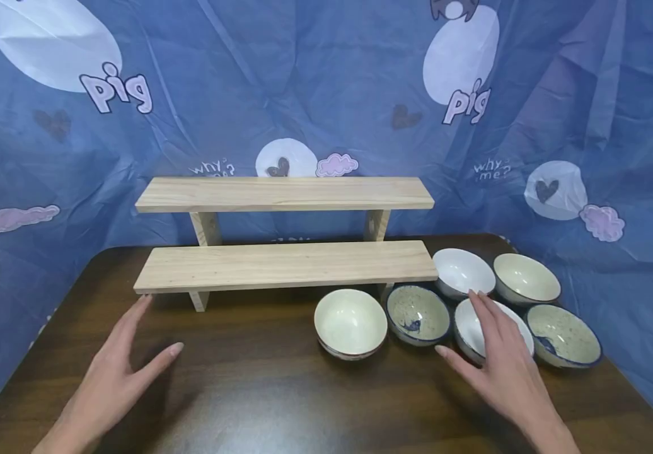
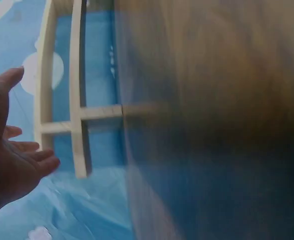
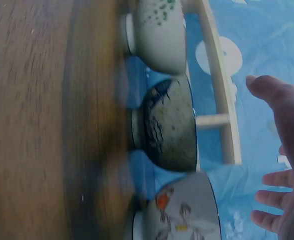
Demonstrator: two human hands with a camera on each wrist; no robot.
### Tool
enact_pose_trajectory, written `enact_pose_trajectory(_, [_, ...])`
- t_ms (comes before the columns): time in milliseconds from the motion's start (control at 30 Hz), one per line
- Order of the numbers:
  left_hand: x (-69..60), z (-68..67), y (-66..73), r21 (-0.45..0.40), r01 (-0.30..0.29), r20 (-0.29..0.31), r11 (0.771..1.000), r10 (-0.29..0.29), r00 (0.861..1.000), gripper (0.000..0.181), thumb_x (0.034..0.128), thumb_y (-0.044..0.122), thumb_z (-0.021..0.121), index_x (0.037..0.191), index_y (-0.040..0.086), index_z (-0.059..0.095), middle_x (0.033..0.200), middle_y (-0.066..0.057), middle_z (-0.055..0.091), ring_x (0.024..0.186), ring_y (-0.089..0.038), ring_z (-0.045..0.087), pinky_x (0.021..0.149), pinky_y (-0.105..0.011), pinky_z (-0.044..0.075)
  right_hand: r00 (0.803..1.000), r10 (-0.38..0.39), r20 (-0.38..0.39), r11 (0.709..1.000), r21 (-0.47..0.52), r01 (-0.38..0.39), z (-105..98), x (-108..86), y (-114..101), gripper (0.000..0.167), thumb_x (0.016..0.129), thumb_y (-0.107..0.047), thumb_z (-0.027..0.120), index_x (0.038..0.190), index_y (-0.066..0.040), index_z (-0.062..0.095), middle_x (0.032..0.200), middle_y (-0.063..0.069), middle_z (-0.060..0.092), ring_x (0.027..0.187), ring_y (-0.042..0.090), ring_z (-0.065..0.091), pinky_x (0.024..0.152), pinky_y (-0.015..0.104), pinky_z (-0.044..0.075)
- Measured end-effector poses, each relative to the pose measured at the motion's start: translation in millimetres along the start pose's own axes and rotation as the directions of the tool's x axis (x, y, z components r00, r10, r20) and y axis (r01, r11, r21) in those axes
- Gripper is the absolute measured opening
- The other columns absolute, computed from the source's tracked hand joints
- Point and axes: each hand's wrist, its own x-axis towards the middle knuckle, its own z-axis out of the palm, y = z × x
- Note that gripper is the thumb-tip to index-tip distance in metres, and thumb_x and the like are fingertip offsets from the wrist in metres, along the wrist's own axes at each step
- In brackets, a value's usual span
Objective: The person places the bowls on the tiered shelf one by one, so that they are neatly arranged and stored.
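The left hand (image 1: 112, 377) and right hand (image 1: 501, 373) hover unladen, relaxed — the bowls (image 1: 351, 323) cluster toward the worktop (image 1: 281, 384)'s right edge, probably for easy reach, beside a wooden stand (image 1: 287, 265) along its back edge.

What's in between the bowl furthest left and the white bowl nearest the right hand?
A blue-rimmed speckled bowl sits between them; the head view shows it.

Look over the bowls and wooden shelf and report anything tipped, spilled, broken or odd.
Nothing stands out. The bowls all sit upright, with no spill or chip visible, though the right hand hides part of one white bowl. The wooden shelf looks straight. Only the blue backdrop is creased.
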Motion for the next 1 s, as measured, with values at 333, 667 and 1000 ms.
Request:
enact_pose_trajectory(333, [25.6,-15.5,-38.1,-0.144,0.151,0.005,0.978,-0.152,0.988,0.087,0.1034,0.037,0.066,0.167,0.01,0.013,0.163,-0.031,0.027,0.139,-0.055,0.037,0.11,-0.058,0.035,0.984,0.172,-0.054,0.985,-0.001,-0.173,-17,-21.8,27,0.102,0.08,-0.039,0.089,0.159,-0.004,0.035,0.146,0.031,0.045,0.13,0.053,0.041,0.095,0.073,0.035])
enact_pose_trajectory(667, [46.1,-10.0,-62.7,-0.266,0.183,-0.013,0.946,-0.194,0.981,0.09,0.1034,0.032,0.066,0.166,0.004,0.008,0.163,-0.033,0.022,0.141,-0.056,0.033,0.089,0.001,0.029,0.924,0.381,0.016,0.921,-0.089,-0.378,-20,-36.5,45,0.113,0.083,-0.053,0.083,0.16,0.005,0.024,0.144,0.041,0.037,0.129,0.059,0.037,0.096,0.078,0.033])
enact_pose_trajectory(1000, [57.9,-2.4,-69.0,-0.253,0.235,0.064,0.939,-0.226,0.972,0.091,0.1041,0.036,0.064,0.165,0.0,0.006,0.152,-0.047,0.028,0.136,-0.062,0.036,0.101,-0.012,0.038,0.874,0.479,0.076,0.875,-0.126,-0.468,-18,-43.6,50,0.117,0.084,-0.058,0.08,0.157,0.013,0.021,0.135,0.041,0.041,0.123,0.059,0.04,0.094,0.077,0.036])
